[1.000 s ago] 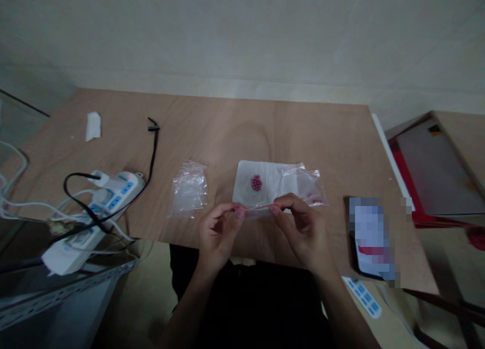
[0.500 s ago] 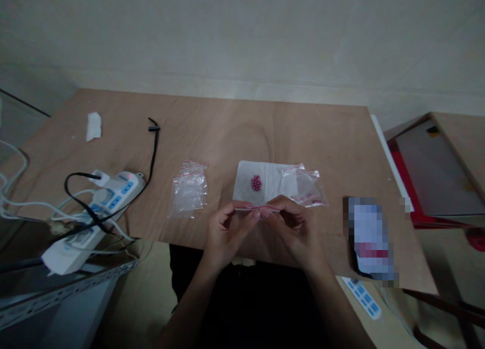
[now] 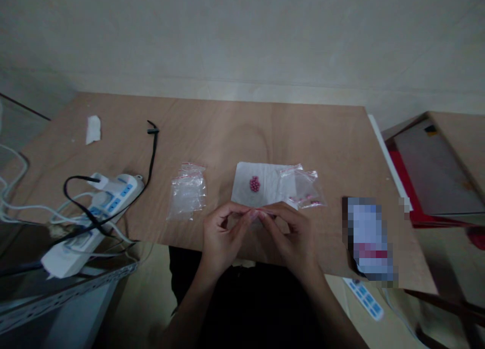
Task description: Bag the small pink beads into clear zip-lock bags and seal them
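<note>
My left hand (image 3: 223,233) and my right hand (image 3: 291,233) meet at the table's front edge, thumbs and forefingers pinched together. Between the fingertips they grip a small clear zip bag, of which little more than a thin reddish edge shows; the fingers hide the rest. Just beyond the hands lies a white paper sheet (image 3: 242,178) bearing a cluster of pink beads (image 3: 254,184). Overlapping the sheet's right side are clear zip bags (image 3: 303,185) with some pink beads inside. To the left, a stack of flat clear zip bags (image 3: 187,192) rests on the wood.
A phone (image 3: 367,233) with a blurred screen lies at the right. At the left edge sits a white power strip (image 3: 94,222) with tangled cables and a black cord (image 3: 153,152). A scrap of white paper (image 3: 93,130) lies far left on the wooden table (image 3: 212,132).
My fingers have slid inward along the bag's edge, and the fingertips now sit closer together. Less of the reddish strip shows than before. The things on the table stay put.
</note>
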Tool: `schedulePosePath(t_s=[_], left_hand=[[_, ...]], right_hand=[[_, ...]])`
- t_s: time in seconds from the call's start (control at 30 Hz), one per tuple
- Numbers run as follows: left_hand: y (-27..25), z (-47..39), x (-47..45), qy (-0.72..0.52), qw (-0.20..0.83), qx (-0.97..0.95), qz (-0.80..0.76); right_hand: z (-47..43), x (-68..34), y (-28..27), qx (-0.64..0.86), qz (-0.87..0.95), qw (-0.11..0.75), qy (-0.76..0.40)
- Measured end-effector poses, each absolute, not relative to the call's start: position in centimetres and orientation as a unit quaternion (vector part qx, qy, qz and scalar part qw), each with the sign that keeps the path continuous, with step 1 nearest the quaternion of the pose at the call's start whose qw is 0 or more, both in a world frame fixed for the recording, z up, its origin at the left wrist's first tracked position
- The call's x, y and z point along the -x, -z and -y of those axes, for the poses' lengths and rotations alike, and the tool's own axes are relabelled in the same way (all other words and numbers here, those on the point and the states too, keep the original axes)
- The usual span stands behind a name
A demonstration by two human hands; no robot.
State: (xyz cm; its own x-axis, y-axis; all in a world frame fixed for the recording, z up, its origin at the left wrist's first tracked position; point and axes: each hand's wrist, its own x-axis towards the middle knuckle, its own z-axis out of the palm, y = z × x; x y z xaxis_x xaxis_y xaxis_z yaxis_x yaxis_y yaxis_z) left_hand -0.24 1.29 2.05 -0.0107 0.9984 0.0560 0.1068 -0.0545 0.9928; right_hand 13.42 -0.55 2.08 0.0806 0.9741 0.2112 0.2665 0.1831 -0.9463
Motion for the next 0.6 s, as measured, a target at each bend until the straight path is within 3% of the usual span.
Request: schedulePosePath(t_s=[0.13, 0.6], left_hand=[[-2.6, -1.6, 0.1, -0.472, 0.453, -0.553, -0.516], [-3.8, -3.2, 1.0, -0.363, 0.487, -0.637, -0.474]], right_hand=[[0.7, -13.3, -1.6, 0.527, 0.497, 0.551, -0.415], [0.2, -15.3, -2.4, 0.559, 0.537, 0.546, -0.316]])
